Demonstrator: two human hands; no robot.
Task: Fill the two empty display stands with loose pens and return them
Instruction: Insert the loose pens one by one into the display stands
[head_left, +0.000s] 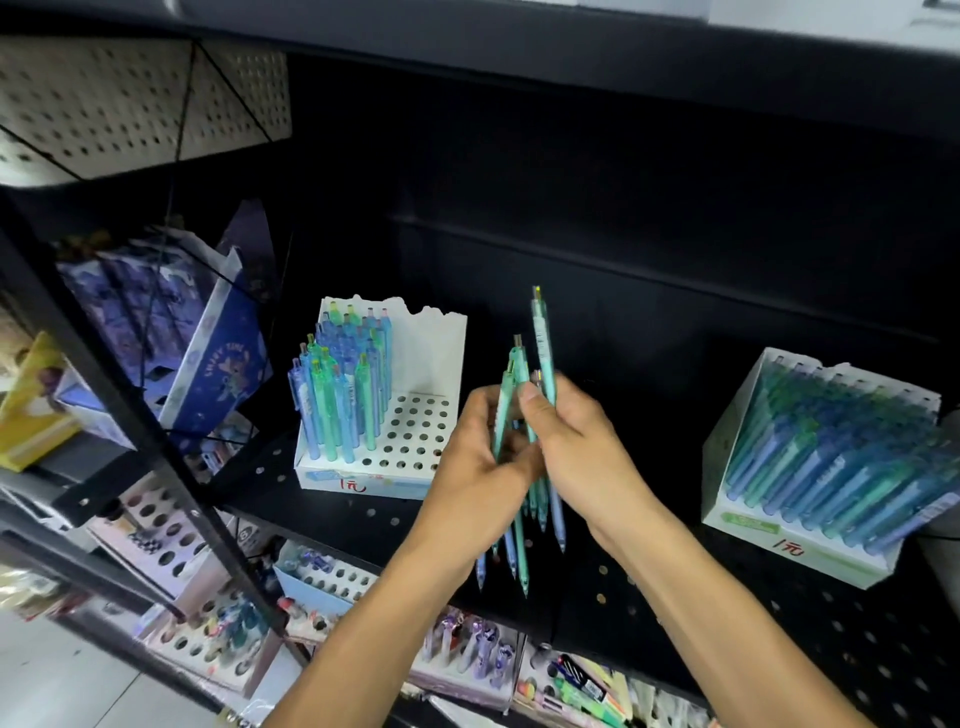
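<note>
A white display stand (415, 415) sits on the black shelf, left of centre. Blue and green pens (343, 379) fill its left half; its right half shows empty holes. A second white stand (748, 457) at the right is packed with blue and green pens and leans to the right. In front of the shelf my left hand (467, 467) grips a bundle of loose pens (519, 530), tips down. My right hand (582, 447) pinches one teal pen (543, 343) that sticks up above the bundle.
The black perforated shelf (779, 623) has bare room between the two stands. A black frame post (130, 405) slants down the left, with purple boxes (171, 332) behind it. Lower shelves hold more pen stands (218, 634) and markers (576, 686).
</note>
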